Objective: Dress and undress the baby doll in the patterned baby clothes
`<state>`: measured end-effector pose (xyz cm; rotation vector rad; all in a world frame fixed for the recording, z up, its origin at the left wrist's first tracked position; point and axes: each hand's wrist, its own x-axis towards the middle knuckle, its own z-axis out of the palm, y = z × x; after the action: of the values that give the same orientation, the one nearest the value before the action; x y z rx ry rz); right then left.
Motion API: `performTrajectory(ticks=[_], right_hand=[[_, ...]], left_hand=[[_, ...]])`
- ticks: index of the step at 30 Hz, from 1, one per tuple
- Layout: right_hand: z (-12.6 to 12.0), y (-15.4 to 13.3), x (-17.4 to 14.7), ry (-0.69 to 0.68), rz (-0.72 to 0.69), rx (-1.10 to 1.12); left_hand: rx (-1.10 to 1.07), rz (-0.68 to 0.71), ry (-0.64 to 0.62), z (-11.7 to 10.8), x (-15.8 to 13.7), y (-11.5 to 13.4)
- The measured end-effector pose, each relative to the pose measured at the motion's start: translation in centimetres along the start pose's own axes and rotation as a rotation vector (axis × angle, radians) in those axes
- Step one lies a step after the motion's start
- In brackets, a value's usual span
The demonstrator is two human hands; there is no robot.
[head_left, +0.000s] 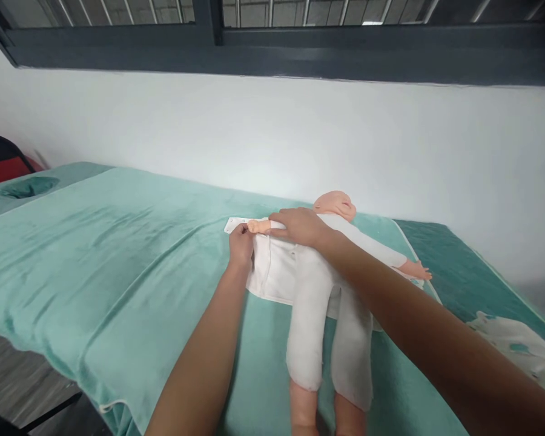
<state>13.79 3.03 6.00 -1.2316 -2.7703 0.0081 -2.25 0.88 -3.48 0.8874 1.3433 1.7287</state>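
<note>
A baby doll (pixel 315 284) with a white cloth body lies on its back, its head by the wall and its legs towards me. Under it is spread a white baby garment (pixel 272 269), one end of which shows behind my left hand (pixel 241 245). The fingers of that hand are pinched at the garment, right beside the doll's hand (pixel 258 226); exactly what lies between them is partly hidden. My right hand (pixel 300 225) wraps over the doll's arm near the wrist. The doll's other arm (pixel 386 251) stretches out to the right, beyond my forearm.
A green cover (pixel 131 260) drapes over the bed, with a hole (pixel 29 186) at its far left. A printed white cloth (pixel 518 345) lies at the right. Behind the bed stand a white wall (pixel 209 133) and a barred window. A red and black object (pixel 2 160) is at the left.
</note>
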Motion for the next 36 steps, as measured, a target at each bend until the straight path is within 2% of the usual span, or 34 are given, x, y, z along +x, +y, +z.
performTrajectory(ticks=[3,5,12,15,19,21,23,26,28,32,36], right_hand=[[0.0,0.1,-0.1,-0.021,0.019,-0.065],[0.1,0.3,0.0,-0.049,0.039,-0.071],[0.5,0.4,0.3,-0.107,0.078,-0.045],[0.7,0.3,0.4,-0.108,0.075,-0.061],[0.8,0.1,0.5,-0.121,0.083,-0.109],[0.9,0.0,0.7,-0.123,0.082,-0.122],[1.1,-0.3,0.9,-0.118,0.072,-0.128],[1.6,-0.6,1.4,-0.132,0.08,-0.156],[1.9,-0.7,1.6,-0.124,0.093,-0.162],[1.7,0.0,0.8,-0.042,0.124,-0.057],[0.9,0.8,-2.2,0.121,0.267,0.122]], left_hand=[[-0.11,-0.083,-0.028,0.0,0.0,0.0],[-0.126,-0.087,-0.007,0.0,0.0,0.1],[-0.097,0.026,0.09,0.1,-0.3,0.0],[0.009,0.078,0.078,0.2,-0.6,0.1],[0.329,0.233,0.06,0.5,-1.3,0.6],[0.48,0.302,0.028,0.7,-1.7,0.8],[0.566,0.349,-0.056,0.9,-2.0,0.9],[0.605,0.4,-0.22,1.2,-2.2,0.9],[0.591,0.397,-0.263,1.3,-2.1,0.8],[0.637,0.389,-0.189,1.3,-1.8,0.8],[0.852,0.392,0.013,0.9,-1.7,0.6]])
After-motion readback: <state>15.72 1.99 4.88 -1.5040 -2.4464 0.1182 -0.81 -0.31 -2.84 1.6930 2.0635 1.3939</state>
